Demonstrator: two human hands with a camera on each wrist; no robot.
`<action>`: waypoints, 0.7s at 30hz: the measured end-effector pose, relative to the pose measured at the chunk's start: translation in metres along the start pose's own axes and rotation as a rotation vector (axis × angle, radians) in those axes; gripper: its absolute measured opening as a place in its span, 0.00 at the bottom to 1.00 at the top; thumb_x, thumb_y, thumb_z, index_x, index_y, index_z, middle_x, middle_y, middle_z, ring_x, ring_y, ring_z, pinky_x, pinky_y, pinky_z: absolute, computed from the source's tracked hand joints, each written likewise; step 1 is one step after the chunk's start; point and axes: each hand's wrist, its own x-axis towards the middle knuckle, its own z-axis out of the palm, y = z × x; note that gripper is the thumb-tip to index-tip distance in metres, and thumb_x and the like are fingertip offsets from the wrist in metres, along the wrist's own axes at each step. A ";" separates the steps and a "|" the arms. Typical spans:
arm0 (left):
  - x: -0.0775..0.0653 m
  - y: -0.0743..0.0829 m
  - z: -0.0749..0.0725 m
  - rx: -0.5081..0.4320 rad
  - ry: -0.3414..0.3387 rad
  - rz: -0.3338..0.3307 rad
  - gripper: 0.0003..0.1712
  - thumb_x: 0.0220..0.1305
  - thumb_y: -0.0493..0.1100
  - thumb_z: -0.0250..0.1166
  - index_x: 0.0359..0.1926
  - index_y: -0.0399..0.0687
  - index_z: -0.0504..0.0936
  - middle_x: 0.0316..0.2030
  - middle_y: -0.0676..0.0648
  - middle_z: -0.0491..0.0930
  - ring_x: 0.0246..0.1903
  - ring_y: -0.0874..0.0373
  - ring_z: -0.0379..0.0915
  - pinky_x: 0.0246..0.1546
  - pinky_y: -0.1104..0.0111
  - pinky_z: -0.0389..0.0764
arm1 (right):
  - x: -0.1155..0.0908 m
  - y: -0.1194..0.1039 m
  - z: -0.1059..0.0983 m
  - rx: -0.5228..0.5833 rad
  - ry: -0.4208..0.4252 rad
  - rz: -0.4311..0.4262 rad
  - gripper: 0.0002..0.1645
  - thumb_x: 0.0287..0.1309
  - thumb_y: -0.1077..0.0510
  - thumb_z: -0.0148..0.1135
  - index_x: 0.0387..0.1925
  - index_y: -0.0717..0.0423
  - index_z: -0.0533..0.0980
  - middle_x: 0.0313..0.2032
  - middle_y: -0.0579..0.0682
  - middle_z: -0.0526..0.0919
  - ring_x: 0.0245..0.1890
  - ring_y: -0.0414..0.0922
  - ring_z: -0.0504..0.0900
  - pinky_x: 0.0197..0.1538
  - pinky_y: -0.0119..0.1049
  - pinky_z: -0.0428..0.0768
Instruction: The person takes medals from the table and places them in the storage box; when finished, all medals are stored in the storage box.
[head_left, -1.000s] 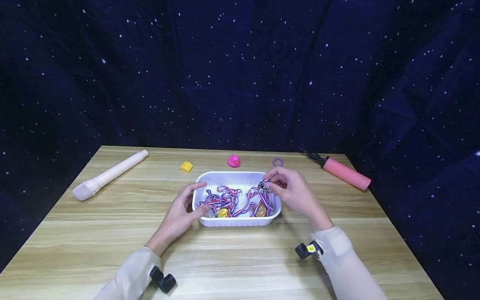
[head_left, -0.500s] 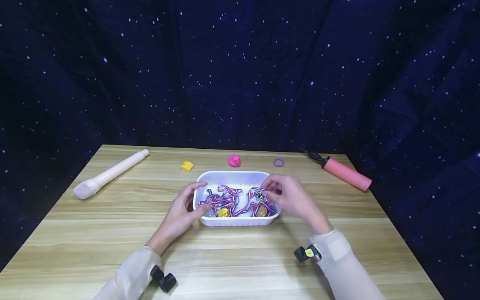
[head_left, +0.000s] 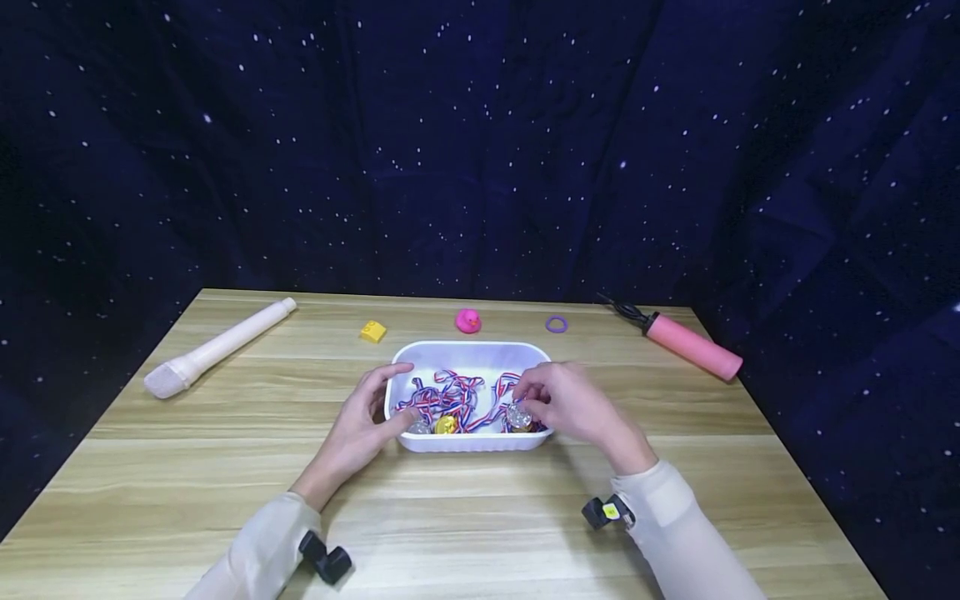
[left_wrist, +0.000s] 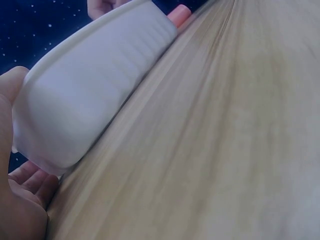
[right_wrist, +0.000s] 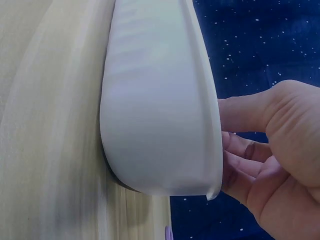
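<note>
A white plastic tray (head_left: pixel 472 444) stands on the table, holding medals on red, white and blue ribbons (head_left: pixel 450 396). My left hand (head_left: pixel 360 425) grips its left end, thumb over the rim and the other fingers along the outer wall. Inside the right end, my right hand (head_left: pixel 570 404) pinches a silver medal (head_left: pixel 518 416) low among the ribbons. A gold medal (head_left: pixel 446 425) and another silver medal (head_left: pixel 419 427) lie near the left thumb. In the right wrist view, the tray wall hides the right fingertips (right_wrist: pixel 237 112) and the medal.
Behind the tray lie a yellow toy brick (head_left: pixel 372 332), a pink rubber duck (head_left: pixel 468 321) and a purple ring (head_left: pixel 556 324). A white microphone (head_left: pixel 217 348) lies at the left, a pink hand pump (head_left: pixel 693 346) at the right. A dark starry cloth (head_left: pixel 480 167) hangs beyond the table.
My right hand has moved down and slightly left into the tray with the silver medal, which now covers much of the bronze-coloured medal there. The left hand has kept its place.
</note>
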 end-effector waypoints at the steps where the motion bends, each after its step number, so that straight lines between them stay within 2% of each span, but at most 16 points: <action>1: 0.000 0.000 0.000 0.002 -0.001 0.002 0.39 0.69 0.37 0.77 0.77 0.52 0.75 0.77 0.39 0.69 0.72 0.39 0.75 0.72 0.68 0.77 | 0.000 0.000 0.001 -0.013 -0.006 0.001 0.07 0.65 0.67 0.77 0.38 0.52 0.90 0.28 0.38 0.86 0.29 0.32 0.81 0.35 0.30 0.84; 10: -0.001 -0.001 -0.001 -0.005 0.001 0.007 0.39 0.68 0.36 0.76 0.77 0.50 0.75 0.77 0.38 0.68 0.72 0.37 0.75 0.76 0.51 0.76 | -0.001 -0.004 0.001 -0.075 -0.052 -0.034 0.08 0.65 0.69 0.76 0.40 0.55 0.91 0.31 0.41 0.89 0.34 0.34 0.83 0.42 0.32 0.86; 13: -0.001 0.000 0.000 -0.012 0.001 0.009 0.38 0.69 0.36 0.77 0.77 0.50 0.75 0.77 0.37 0.69 0.72 0.37 0.76 0.77 0.48 0.75 | -0.002 -0.004 0.000 -0.083 -0.044 -0.035 0.07 0.66 0.69 0.74 0.41 0.57 0.90 0.32 0.42 0.89 0.34 0.35 0.83 0.42 0.33 0.86; 16: 0.000 -0.001 0.001 -0.014 0.000 0.010 0.38 0.69 0.36 0.77 0.77 0.50 0.76 0.76 0.37 0.69 0.72 0.37 0.75 0.77 0.46 0.74 | -0.003 -0.005 -0.003 -0.077 -0.009 -0.028 0.08 0.67 0.70 0.71 0.42 0.58 0.90 0.33 0.45 0.89 0.34 0.36 0.82 0.41 0.34 0.86; 21: 0.000 -0.002 0.001 -0.002 0.003 0.007 0.38 0.69 0.36 0.77 0.77 0.50 0.76 0.76 0.37 0.69 0.72 0.37 0.75 0.77 0.46 0.74 | -0.003 -0.006 -0.006 -0.061 0.111 -0.014 0.09 0.67 0.70 0.69 0.42 0.57 0.90 0.36 0.47 0.87 0.34 0.38 0.81 0.39 0.34 0.85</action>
